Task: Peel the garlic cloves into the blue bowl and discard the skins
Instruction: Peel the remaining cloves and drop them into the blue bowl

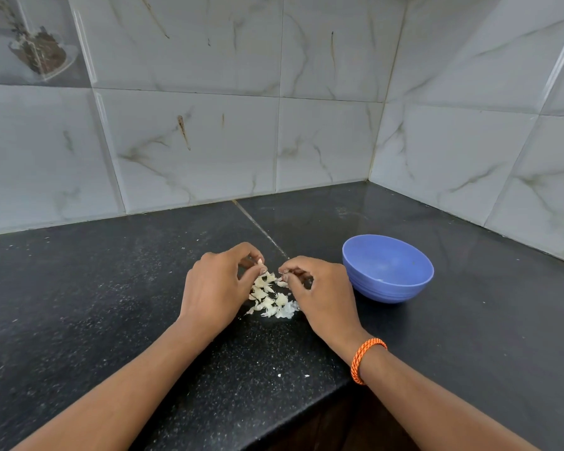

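A small heap of garlic cloves and pale skins (269, 299) lies on the black counter (79, 304), between my two hands. My left hand (214, 288) hovers over the heap's left side, its fingertips curled and pinching a garlic clove (260, 262). My right hand (319, 291), with an orange band on the wrist, pinches a bit of garlic skin (286, 272) at its fingertips just above the heap. The blue bowl (388, 268) stands upright right of my right hand. Its inside looks almost bare, with only a tiny white speck.
Grey marbled wall tiles (274, 125) close off the counter at the back and on the right, forming a corner. The counter's front edge (306, 405) cuts diagonally below my right forearm. A few white skin crumbs (279, 375) lie near that edge.
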The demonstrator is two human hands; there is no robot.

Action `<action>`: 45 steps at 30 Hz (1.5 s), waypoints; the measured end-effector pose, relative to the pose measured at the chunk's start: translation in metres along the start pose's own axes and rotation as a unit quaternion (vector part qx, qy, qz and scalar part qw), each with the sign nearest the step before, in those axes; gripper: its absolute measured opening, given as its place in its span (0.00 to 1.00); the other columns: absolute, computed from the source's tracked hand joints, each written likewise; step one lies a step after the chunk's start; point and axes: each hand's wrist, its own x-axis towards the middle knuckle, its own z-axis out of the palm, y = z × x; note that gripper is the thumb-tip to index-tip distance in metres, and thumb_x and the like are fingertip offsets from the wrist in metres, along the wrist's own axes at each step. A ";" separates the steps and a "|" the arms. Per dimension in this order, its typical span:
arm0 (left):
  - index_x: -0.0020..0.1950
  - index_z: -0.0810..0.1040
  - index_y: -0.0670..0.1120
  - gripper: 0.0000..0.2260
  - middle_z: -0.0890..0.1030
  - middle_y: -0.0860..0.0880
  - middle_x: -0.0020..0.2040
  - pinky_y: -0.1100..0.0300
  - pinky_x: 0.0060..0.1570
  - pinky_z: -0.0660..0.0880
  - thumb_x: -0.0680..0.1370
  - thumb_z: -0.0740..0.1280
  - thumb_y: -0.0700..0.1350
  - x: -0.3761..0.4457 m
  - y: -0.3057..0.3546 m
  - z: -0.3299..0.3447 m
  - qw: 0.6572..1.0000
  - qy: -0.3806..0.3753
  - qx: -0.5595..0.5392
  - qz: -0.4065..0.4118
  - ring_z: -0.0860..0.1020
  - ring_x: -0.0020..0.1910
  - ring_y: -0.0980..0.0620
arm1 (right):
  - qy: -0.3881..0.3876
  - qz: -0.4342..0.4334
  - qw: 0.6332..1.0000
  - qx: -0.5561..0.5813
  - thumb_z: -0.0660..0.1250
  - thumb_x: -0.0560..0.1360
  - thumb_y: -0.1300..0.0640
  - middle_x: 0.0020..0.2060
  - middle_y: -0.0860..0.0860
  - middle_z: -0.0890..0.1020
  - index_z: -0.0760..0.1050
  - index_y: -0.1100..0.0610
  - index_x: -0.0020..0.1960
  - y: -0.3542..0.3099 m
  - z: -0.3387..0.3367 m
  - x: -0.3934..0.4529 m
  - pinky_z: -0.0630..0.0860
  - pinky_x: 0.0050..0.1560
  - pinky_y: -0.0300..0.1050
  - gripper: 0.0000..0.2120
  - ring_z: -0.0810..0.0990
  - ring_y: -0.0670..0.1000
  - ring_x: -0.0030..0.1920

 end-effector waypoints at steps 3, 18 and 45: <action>0.46 0.81 0.60 0.06 0.85 0.63 0.38 0.52 0.37 0.82 0.78 0.77 0.57 0.000 0.000 -0.002 1.000 -0.005 -0.015 -0.016 0.82 0.29 0.63 | -0.001 -0.001 1.000 -0.023 0.76 0.78 0.56 0.46 0.40 0.83 0.85 0.45 0.51 0.001 0.001 0.001 0.82 0.45 0.50 0.06 0.82 0.43 0.44; 0.49 0.87 0.62 0.02 0.80 0.61 0.47 0.56 0.36 0.76 0.81 0.75 0.55 0.003 -0.002 -0.002 0.999 0.019 0.030 0.014 0.78 0.38 0.60 | -0.041 -0.011 0.999 -0.022 0.62 0.86 0.44 0.42 0.41 0.84 0.74 0.39 0.72 -0.003 0.001 0.000 0.82 0.46 0.51 0.15 0.81 0.43 0.42; 0.52 0.86 0.60 0.05 0.81 0.62 0.44 0.56 0.40 0.77 0.82 0.73 0.49 0.003 -0.003 -0.007 0.998 -0.009 0.058 -0.006 0.79 0.41 0.59 | -0.052 -0.044 0.997 -0.041 0.72 0.82 0.55 0.47 0.40 0.74 0.76 0.42 0.71 -0.005 0.001 0.001 0.78 0.47 0.43 0.19 0.73 0.42 0.51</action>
